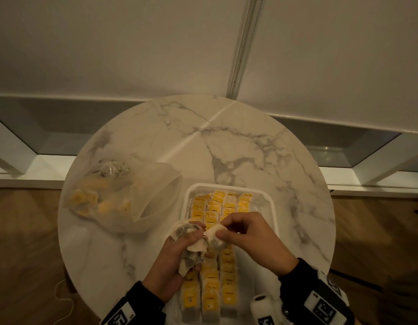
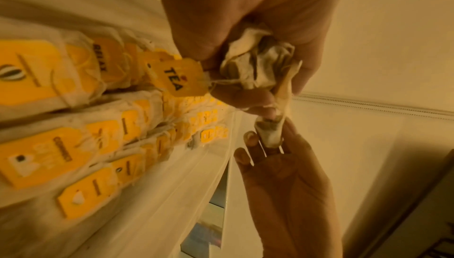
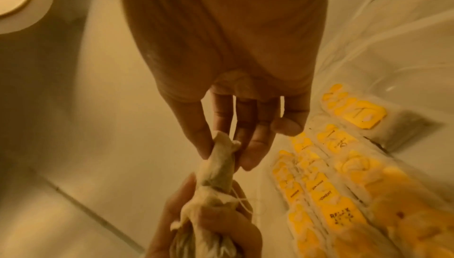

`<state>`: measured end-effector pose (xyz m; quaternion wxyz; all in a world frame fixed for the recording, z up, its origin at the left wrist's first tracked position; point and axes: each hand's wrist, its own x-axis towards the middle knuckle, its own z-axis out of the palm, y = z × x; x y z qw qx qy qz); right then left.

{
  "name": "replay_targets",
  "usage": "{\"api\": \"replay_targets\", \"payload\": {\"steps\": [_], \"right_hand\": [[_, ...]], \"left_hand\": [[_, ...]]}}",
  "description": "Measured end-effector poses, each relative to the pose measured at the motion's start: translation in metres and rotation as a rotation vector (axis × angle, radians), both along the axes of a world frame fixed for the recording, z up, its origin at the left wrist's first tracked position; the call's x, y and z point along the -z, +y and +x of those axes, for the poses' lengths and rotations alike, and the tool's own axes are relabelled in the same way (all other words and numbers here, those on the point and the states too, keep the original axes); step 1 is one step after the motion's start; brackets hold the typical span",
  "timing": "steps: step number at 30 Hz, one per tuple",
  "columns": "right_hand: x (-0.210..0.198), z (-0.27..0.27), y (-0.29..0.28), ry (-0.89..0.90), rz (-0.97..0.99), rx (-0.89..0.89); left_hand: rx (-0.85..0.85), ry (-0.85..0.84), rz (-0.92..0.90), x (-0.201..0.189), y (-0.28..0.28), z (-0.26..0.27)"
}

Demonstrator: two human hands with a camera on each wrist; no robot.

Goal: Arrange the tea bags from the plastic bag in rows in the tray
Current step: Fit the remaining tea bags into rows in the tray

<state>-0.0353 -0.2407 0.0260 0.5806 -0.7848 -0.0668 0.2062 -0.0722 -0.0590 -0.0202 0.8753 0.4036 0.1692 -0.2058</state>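
My left hand [image 1: 179,249] grips a crumpled bunch of tea bags [image 1: 191,245] above the near half of the white tray [image 1: 269,207]. In the left wrist view the bunch [image 2: 255,64] fills the fist and a yellow tag [image 2: 179,78] marked TEA dangles from it. My right hand [image 1: 240,233] pinches one tea bag [image 3: 218,157] between thumb and fingertips, still touching the bunch. Rows of tea bags with yellow tags [image 1: 217,287] lie in the tray under both hands. The plastic bag [image 1: 114,195] lies open at the left with several tea bags inside.
The tray and bag sit on a round marble table [image 1: 226,141] that stands against a white wall and low window ledge. Bare tabletop stretches behind and to the right of the tray. Wooden floor shows on both sides.
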Motion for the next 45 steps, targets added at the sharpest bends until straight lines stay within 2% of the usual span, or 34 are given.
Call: {"api": "replay_targets", "payload": {"steps": [2,6,11,14,22,26,30,35,40,42,45], "right_hand": [[-0.002,-0.001,-0.006,0.028,0.154,0.066],[-0.002,-0.006,-0.019,0.149,0.593,0.236],[0.002,-0.008,-0.026,0.125,0.706,0.373],[0.007,-0.009,-0.029,0.096,0.689,0.446],[0.007,-0.019,-0.029,0.096,0.702,0.479],[0.008,-0.025,-0.028,-0.008,0.397,0.463],[0.008,-0.034,-0.018,-0.08,0.242,0.38],[0.007,-0.044,-0.003,-0.217,0.024,0.364],[0.002,-0.049,0.005,-0.194,0.023,0.27],[-0.003,-0.048,-0.001,-0.149,0.102,0.212],[-0.011,-0.044,-0.012,-0.048,0.231,0.15]], "left_hand": [[-0.008,0.012,-0.042,0.001,0.002,-0.001],[-0.01,0.041,-0.08,0.004,0.0,-0.003],[-0.031,0.097,-0.128,-0.007,-0.002,-0.004],[-0.023,0.102,-0.077,-0.007,-0.003,-0.001],[0.022,0.112,-0.028,-0.005,-0.008,0.002],[0.092,0.067,-0.024,-0.005,-0.006,0.003],[0.201,-0.031,-0.021,-0.008,-0.008,-0.001],[0.248,-0.021,0.03,-0.011,-0.014,-0.004],[0.198,0.046,0.03,-0.013,-0.016,-0.002],[0.165,0.067,-0.007,-0.012,-0.013,0.0],[0.235,0.118,-0.07,-0.015,-0.011,-0.002]]}}
